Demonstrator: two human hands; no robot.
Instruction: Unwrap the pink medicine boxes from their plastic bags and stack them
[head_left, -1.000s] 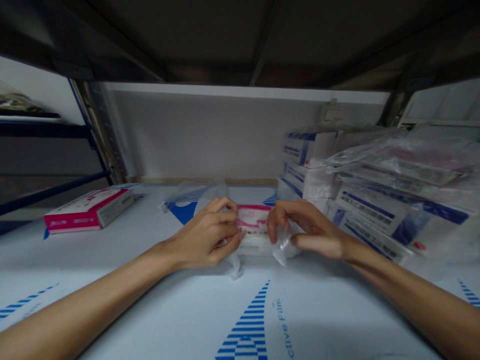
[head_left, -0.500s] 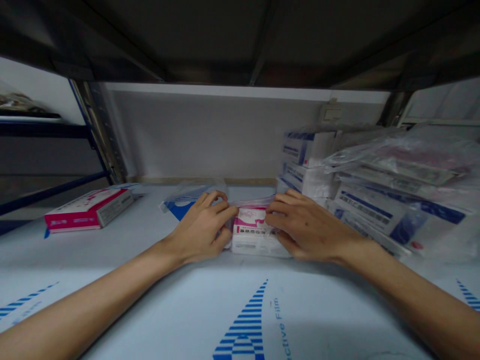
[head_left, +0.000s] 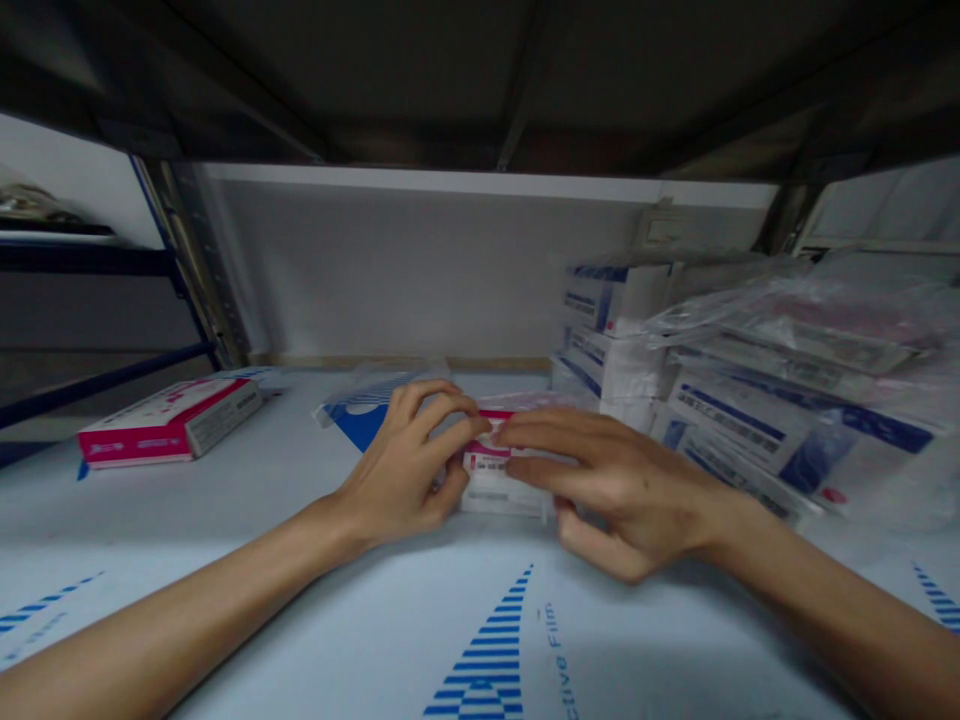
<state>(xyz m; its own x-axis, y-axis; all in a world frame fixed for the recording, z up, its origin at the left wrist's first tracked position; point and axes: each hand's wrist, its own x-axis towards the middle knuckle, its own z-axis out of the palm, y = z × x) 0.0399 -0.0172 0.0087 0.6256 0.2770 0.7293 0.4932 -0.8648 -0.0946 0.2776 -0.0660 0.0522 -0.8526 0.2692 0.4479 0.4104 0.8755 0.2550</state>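
Note:
A small pink-and-white box in clear plastic wrap sits on the shelf in front of me. My left hand is closed at its left end, thumb and fingers bent against the box and its wrap. Across the top and right part of the box reaches my right hand, its fingers stretched out and its thumb apart below. These fingers hide much of the pink top. Behind the box, a loose piece of the clear plastic shows.
A larger pink-and-white box lies at the left. Behind my left hand is a clear bag with a blue print. Stacked white-and-blue boxes, some under plastic, stand at the right. A dark upper shelf hangs overhead.
My right hand has let go of the right end of the wrap, moved left and stretched its fingers over the box. My left hand stays at the left end.

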